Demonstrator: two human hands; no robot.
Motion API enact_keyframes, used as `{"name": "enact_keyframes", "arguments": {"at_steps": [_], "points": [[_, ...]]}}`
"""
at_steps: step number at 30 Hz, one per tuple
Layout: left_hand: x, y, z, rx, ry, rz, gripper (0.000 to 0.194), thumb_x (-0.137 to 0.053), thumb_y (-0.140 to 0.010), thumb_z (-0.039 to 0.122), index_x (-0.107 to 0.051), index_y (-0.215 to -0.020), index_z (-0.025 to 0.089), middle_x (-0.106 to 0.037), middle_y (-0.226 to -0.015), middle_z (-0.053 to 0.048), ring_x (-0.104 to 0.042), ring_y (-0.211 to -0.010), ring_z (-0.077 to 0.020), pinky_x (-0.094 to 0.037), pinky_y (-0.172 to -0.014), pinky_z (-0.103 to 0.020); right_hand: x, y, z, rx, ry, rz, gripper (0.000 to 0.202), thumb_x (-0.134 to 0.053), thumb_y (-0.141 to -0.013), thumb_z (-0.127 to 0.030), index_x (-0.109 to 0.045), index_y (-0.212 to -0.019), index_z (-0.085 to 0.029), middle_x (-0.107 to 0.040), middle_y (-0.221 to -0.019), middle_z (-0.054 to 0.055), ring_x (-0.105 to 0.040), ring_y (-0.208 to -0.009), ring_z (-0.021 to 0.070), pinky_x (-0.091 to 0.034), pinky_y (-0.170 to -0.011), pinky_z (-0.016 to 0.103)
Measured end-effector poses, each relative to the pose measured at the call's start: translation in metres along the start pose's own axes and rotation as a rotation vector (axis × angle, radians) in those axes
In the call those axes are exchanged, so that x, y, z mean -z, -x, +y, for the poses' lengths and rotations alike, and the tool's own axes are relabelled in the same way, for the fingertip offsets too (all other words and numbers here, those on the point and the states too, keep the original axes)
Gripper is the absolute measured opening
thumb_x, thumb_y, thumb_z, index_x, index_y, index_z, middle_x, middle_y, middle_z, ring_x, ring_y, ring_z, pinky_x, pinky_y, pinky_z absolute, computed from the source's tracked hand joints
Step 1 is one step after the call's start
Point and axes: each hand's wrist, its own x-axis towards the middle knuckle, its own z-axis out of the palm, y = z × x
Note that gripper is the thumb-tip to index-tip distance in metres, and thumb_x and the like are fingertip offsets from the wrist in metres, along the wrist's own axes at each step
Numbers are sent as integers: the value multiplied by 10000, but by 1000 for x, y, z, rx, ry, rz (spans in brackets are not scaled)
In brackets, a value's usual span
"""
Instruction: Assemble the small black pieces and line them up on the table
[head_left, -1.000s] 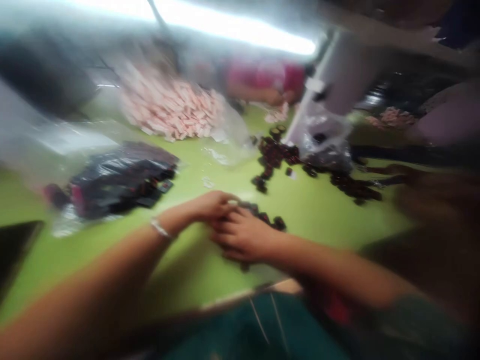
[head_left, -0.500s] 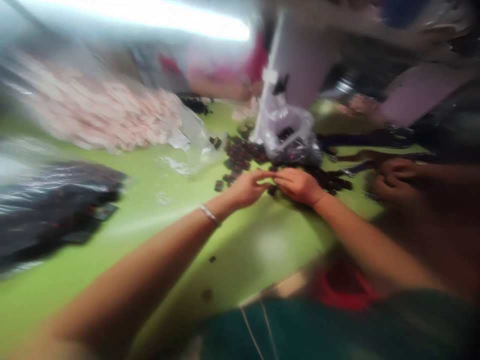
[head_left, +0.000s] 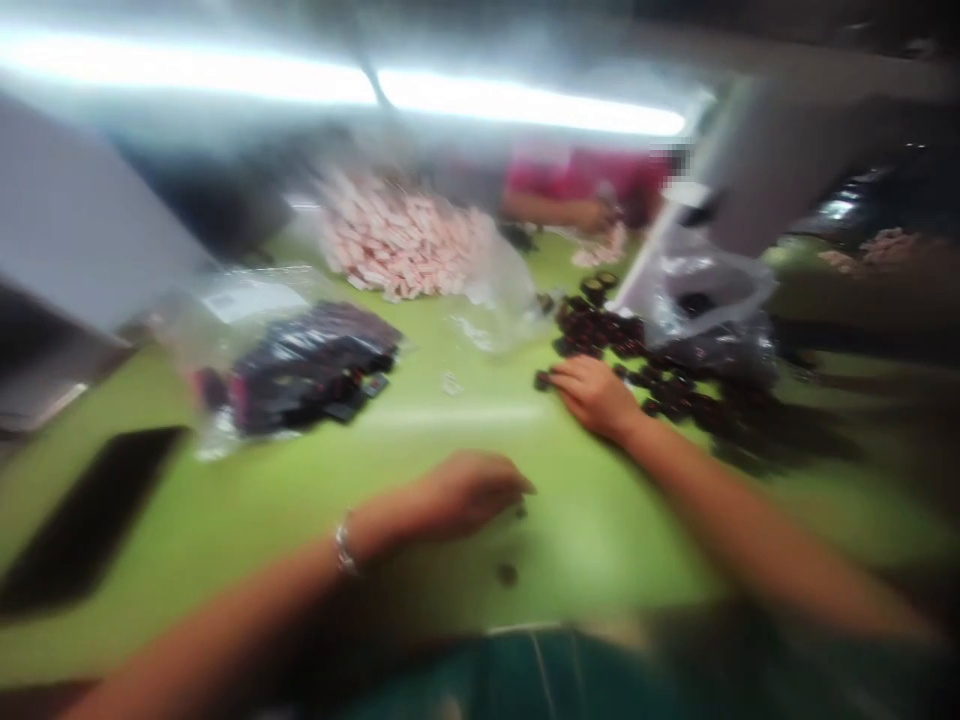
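Observation:
My right hand (head_left: 596,398) is at the near edge of a heap of small dark pieces (head_left: 596,325), its fingertips closed on one small black piece (head_left: 543,380) at the left of the heap. Nearer to me, my left hand (head_left: 472,492), with a bracelet (head_left: 346,545) on the wrist, hovers low over the green table (head_left: 405,440). Its fingers are curled together; whatever they hold, if anything, cannot be made out. A tiny dark bit (head_left: 520,510) shows just under those fingertips. Another dark spot (head_left: 508,575) lies closer to me.
A clear bag of dark flat pieces (head_left: 322,365) lies left. Behind it, pale pink pieces (head_left: 409,240) spill from a plastic bag. A white post (head_left: 649,250) rises beside another clear bag (head_left: 712,310). A black slab (head_left: 94,515) is far left. Across the table a person's arm (head_left: 559,210) shows.
My hands were together at the heap; the left has since come away, down and toward me. The right stays by the dark pieces. The whole view has swung left.

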Motion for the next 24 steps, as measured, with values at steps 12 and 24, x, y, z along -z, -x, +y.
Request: {"name": "enact_keyframes", "arguments": {"at_steps": [12,24], "points": [[27,19,-63,249,-175,687,224,-498,-849,150,-687,-968,174,-713,-955,-84,-647,-898,-179,-503,-860,-330,6,-7,-3,-16,2,38,202,-538,-858,-212,-690,-989,-191,-673,-1110,117,-595,-1065,250,-475,-940,431],[99,58,-68,743,-779,604,325,-424,-880,259,-711,-962,131,-672,-929,-157,-599,-899,-280,-467,-788,-389,-4,-7,18,12,119,-34,219,-494,-864,-173,-704,-914,-139,-690,-1029,160,-626,-955,279,-498,-857,434]]}}
